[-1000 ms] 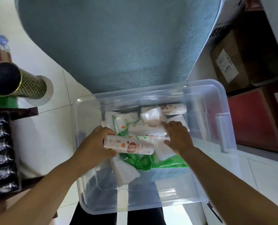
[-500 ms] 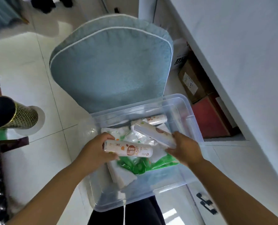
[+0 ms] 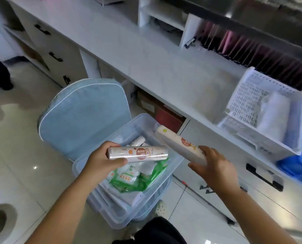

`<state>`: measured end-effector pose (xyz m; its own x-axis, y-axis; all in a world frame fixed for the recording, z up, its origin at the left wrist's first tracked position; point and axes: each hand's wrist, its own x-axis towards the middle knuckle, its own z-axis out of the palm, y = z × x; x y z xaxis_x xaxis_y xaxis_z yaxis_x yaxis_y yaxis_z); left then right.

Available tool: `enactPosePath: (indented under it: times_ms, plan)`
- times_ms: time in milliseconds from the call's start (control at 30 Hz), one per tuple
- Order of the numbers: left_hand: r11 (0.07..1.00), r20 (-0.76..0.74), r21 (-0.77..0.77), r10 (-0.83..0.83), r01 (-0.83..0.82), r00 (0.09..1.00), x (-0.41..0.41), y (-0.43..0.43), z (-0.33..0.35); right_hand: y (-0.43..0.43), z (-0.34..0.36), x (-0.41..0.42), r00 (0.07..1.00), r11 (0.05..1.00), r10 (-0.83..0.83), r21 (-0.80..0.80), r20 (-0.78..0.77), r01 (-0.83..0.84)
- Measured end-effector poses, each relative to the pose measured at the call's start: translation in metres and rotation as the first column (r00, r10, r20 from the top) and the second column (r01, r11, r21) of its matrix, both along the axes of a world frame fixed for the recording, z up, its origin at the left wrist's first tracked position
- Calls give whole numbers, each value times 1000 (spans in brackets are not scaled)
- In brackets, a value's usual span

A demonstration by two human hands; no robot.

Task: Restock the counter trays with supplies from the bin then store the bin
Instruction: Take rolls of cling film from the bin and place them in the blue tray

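- Two rolls up over the clear bin (image 3: 86, 166): left hand (image 3: 101, 161) grips the cling-film roll (image 3: 138, 152)
- right hand (image 3: 215, 170) clutches the boxed roll (image 3: 178, 145), tilted toward one white basket (image 3: 294, 120)

Blurred Chinese print on the roll (image 3: 138, 153), the box (image 3: 178, 147) and green packs (image 3: 129, 178), nothing legible.

Single cam, head-worn, wide-angle; straight lines bow at the edges. Faces fwd and steeply down. Closest to lens: left hand (image 3: 101, 159) w/ cling-film roll (image 3: 138, 153), right hand (image 3: 215, 166) w/ long box (image 3: 178, 147), forearms entering from bottom. Clear bin (image 3: 111, 215) beneath, mid-frame. Bench (image 3: 146, 55) crosses upper frame diag.; white basket (image 3: 248, 92) far right.
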<state>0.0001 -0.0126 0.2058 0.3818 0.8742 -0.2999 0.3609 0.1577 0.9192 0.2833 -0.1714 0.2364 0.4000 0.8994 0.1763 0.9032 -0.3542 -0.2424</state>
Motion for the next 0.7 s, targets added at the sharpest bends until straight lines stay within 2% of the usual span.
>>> enactPosePath:
  times_ms: [133,367,600,700]
  plan:
    - [990,32,21,-143,142,989,45,-12,23,-58,28,18,989,990,-135,60,65,131]
    - [936,137,44,-351,349,926,150,-49,59,-158,64,61,907,912,-391,195,158,360]
    - [882,211,96,-471,461,857,271,-99,89,-238,73,144,805,826,-547,308,232,472]
    - [872,235,108,-490,478,840,322,-119,98,-263,72,194,797,809,-562,348,222,474]
